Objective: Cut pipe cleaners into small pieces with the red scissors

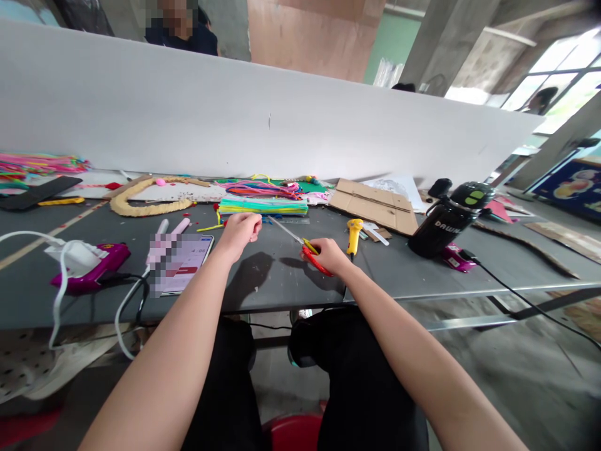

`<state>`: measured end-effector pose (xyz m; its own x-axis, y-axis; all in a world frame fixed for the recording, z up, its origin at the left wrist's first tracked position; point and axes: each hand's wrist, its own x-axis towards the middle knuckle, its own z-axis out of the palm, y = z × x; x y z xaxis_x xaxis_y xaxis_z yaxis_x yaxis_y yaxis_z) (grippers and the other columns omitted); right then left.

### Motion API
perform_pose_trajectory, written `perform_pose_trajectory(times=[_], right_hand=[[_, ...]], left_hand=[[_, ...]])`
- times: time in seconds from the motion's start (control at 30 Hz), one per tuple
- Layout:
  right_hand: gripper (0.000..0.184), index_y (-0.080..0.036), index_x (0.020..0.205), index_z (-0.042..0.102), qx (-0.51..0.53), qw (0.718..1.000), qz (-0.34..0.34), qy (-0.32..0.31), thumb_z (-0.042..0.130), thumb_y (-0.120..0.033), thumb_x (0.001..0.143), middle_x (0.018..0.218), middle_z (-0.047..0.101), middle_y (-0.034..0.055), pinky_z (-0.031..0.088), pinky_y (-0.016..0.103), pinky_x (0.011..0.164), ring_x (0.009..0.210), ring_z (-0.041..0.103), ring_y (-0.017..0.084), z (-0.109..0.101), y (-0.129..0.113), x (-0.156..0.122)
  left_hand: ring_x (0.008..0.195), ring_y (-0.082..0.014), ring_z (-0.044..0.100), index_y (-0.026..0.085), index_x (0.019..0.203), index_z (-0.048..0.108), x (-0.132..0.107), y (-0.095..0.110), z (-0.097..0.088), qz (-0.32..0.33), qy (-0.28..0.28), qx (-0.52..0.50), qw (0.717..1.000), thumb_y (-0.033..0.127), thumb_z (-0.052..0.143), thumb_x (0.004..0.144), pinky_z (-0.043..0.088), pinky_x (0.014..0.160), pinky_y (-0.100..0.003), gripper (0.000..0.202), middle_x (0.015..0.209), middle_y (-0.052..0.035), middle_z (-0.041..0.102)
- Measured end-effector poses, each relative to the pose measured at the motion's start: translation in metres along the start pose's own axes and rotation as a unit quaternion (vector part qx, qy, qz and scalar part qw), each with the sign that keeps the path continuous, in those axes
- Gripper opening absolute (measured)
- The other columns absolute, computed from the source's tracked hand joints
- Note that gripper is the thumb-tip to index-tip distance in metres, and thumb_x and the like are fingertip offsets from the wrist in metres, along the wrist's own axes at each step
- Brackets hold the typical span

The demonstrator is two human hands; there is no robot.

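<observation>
My right hand (331, 254) is closed round the red handles of a pair of scissors (300, 244), whose blades point up and left over the dark table (263, 282). My left hand (241, 230) hovers just left of the blade tips with its fingers pinched together; whatever they hold is too small to make out. Right behind the left hand lies a flat bundle of green and yellow pipe cleaners (263, 205), and behind that a pink and blue bundle (263, 188).
A phone (181, 262) lies left of my left hand, beside a magenta glue gun (91, 266) with white cables. A yellow tool (354, 235), cardboard (375, 203) and a black bottle (448, 219) sit to the right. A white partition (235, 119) backs the table; a person sits beyond it.
</observation>
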<state>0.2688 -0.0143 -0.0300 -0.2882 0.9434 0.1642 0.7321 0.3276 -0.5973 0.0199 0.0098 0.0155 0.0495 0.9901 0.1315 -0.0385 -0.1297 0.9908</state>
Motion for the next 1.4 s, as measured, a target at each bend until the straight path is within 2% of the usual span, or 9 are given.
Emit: perform_pose_trajectory(times=[0.27, 0.5, 1.4], right_hand=[[0.037, -0.017, 0.064, 0.057, -0.017, 1.0, 0.0, 0.005, 0.061, -0.052, 0.075, 0.058, 0.046, -0.0029, 0.026, 0.026, 0.058, 0.061, 0.036, 0.011, 0.0021, 0.0001, 0.0007], [0.039, -0.017, 0.063, 0.056, -0.015, 1.0, -0.008, -0.005, 0.061, -0.053, 0.076, 0.059, 0.041, -0.0034, 0.025, 0.026, 0.058, 0.062, 0.034, 0.011, 0.0008, 0.0, 0.0015], [0.037, -0.015, 0.064, 0.06, -0.012, 1.0, -0.006, -0.013, 0.062, -0.051, 0.075, 0.058, 0.044, -0.0036, 0.026, 0.026, 0.058, 0.062, 0.035, 0.01, -0.0003, 0.0016, 0.0023]], left_hand=[[0.044, -0.0066, 0.035, 0.018, 0.052, 0.045, 0.0003, -0.0037, -0.002, 0.016, -0.008, 0.032, 0.999, 0.026, 0.062, 0.074, 0.024, 0.044, -0.024, 0.029, 0.053, 0.0013, 0.042], [0.049, -0.0069, 0.039, 0.017, 0.058, 0.051, 0.0018, -0.0044, -0.001, 0.017, -0.006, 0.015, 1.0, 0.032, 0.066, 0.077, 0.029, 0.047, -0.024, 0.029, 0.059, 0.0016, 0.045], [0.052, -0.0073, 0.04, 0.016, 0.061, 0.051, 0.0042, -0.0086, -0.006, 0.032, -0.026, 0.01, 0.999, 0.029, 0.067, 0.08, 0.031, 0.05, -0.023, 0.028, 0.062, 0.0008, 0.047]])
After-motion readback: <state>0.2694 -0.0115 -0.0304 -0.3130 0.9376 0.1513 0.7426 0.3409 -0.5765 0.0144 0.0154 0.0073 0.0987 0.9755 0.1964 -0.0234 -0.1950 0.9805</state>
